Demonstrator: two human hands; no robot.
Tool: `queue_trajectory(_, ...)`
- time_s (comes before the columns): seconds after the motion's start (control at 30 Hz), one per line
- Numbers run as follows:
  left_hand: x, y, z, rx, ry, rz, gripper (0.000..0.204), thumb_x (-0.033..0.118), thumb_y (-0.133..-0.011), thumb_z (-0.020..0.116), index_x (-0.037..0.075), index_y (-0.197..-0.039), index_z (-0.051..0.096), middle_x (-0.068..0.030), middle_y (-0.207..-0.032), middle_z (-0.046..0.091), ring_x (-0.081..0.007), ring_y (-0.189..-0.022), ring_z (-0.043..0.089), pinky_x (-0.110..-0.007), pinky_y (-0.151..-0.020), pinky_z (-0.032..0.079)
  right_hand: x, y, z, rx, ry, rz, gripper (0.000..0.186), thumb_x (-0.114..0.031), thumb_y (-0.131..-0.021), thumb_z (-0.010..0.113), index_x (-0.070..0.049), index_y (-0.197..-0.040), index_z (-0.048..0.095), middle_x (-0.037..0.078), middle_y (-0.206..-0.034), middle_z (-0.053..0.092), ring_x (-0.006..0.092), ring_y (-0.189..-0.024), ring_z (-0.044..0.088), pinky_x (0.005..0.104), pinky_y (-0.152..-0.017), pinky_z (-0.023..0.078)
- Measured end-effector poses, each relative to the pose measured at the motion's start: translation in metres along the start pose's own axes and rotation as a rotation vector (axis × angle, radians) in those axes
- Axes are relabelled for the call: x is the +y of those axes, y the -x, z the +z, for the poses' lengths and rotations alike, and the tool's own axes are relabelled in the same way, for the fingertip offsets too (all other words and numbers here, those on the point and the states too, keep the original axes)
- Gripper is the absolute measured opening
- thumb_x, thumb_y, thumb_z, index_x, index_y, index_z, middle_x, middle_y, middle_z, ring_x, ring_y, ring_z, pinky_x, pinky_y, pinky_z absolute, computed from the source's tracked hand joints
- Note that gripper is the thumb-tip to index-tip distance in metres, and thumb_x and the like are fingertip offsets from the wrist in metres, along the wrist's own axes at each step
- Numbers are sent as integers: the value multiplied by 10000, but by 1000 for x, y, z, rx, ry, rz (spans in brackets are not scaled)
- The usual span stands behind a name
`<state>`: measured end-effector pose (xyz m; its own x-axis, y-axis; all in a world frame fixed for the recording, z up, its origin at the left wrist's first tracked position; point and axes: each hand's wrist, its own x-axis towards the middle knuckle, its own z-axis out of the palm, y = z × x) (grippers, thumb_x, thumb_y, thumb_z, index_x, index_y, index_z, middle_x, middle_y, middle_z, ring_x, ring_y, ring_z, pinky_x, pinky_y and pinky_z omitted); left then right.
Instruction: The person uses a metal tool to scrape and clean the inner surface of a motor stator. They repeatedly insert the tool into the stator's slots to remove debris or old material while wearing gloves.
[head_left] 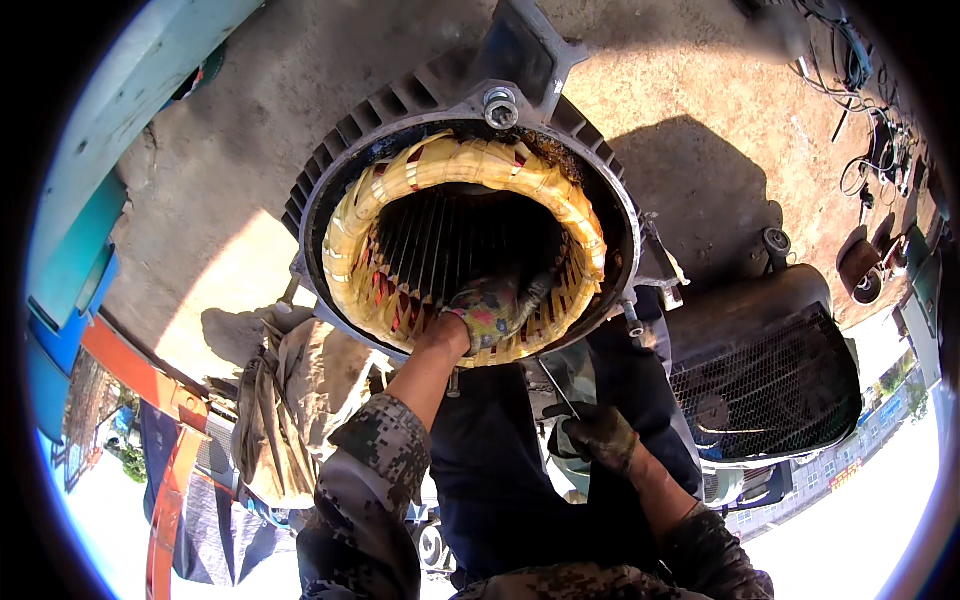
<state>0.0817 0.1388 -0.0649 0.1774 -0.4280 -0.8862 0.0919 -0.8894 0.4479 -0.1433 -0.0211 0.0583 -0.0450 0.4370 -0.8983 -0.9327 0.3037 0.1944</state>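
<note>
In front of me stands a large electric motor stator, its grey finned housing (pixel 316 180) open toward me. Inside it sits a thick ring of winding (pixel 375 187) wrapped in yellowish tape, with red showing between the wraps. My left hand (pixel 490 312), in a patterned glove, reaches into the bore over the ring's near side; its fingers are partly lost in shadow. Below the housing, near my right leg, my right hand (pixel 603 438), in a dark worn glove, is closed on a thin metal rod (pixel 556 385) pointing up toward the stator. The rod's lower end is hidden in the glove.
A bolt (pixel 501 108) sits at the housing's far edge. To the right is a dark mesh-covered machine (pixel 770 385); cables (pixel 865 130) lie at the far right. Brown crumpled sacking (pixel 275 430) and an orange metal frame (pixel 145 370) are on the left.
</note>
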Motion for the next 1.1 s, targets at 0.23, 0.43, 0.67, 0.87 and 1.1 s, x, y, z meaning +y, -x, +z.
queue_trajectory(0.23,15,99,-80,1025,469,474,471,374,-1091,489,-55,-1134,677,-118,-837,693,-93,-579,583,-245,-579,505,1,9,-5,145,503,-116,399,-210,-1010,597,-187,-1408,612,41,-830,665,133,-647,610,296,-604,511)
queue_trajectory(0.43,-10,76,-141,994,-225,-126,467,399,-1078,477,2,-1291,601,-207,-1201,672,-370,-1050,679,-430,-904,544,-34,25,17,133,718,-162,493,-149,-965,563,-201,-1454,548,172,-953,711,366,-795,698,436,-706,558)
queue_trajectory(0.67,-27,48,-150,724,-173,-51,439,358,-1041,560,25,-1327,552,-253,-1232,650,-453,-1138,618,-473,-954,510,-70,39,30,388,1057,-455,513,-99,-899,627,-91,-1408,570,173,-955,703,318,-845,705,406,-721,571)
queue_trajectory(0.87,-45,76,-164,883,79,75,294,233,-1004,654,45,-1228,636,-192,-1100,715,-334,-969,703,-394,-835,554,-163,30,70,366,1533,-423,530,-116,-912,588,1,-1421,503,186,-1136,689,356,-1065,675,433,-891,559)
queue_trajectory(1.1,-61,62,-152,1041,-226,333,214,144,-982,643,58,-1175,675,-125,-1095,705,-269,-905,717,-362,-791,587,-204,-65,95,31,1847,208,274,-170,-971,532,-84,-1138,730,98,-1163,715,302,-1120,671,404,-960,534)
